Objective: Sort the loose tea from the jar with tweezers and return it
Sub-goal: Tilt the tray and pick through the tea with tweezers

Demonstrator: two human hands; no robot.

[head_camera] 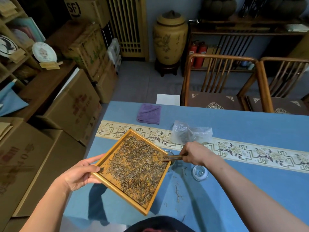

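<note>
Left hand: the left hand [82,173] grips the near-left corner of the wooden tray [117,192], thumb lying over the rim and fingers underneath, holding it lifted off the surface and tipped toward its right corner.
Right hand: the right hand [194,154] pinches a pair of tweezers [173,157], fingers curled round the handle end, tips reaching in over the tray's right corner.
Why the tilt: it looks meant to let the leaves slide toward that low corner, with the tweezers raking or guiding them there rather than picking single pieces.
Loose tea: the loose tea [135,166] lies spread over most of the tray floor, thicker toward the right and near edges; bare wood shows along the left side.
Jar: a glass jar [172,162] sits on the surface just under the tray's low corner, mostly hidden by it; I judge it is placed there to catch the pour.
Lid: a glass lid [200,172] rests on the surface just beside the jar, below the right wrist, off so that the mouth stays free.
Spill: a few stray leaves [178,192] lie on the blue surface [250,190] near the front edge.
Farther out: a crumpled plastic bag [190,133] lies on the patterned runner [250,152] beyond the right hand, and a folded purple cloth [148,113] lies near the far edge.
Stage: returning seems under way, most tea not yet in the jar.
</note>
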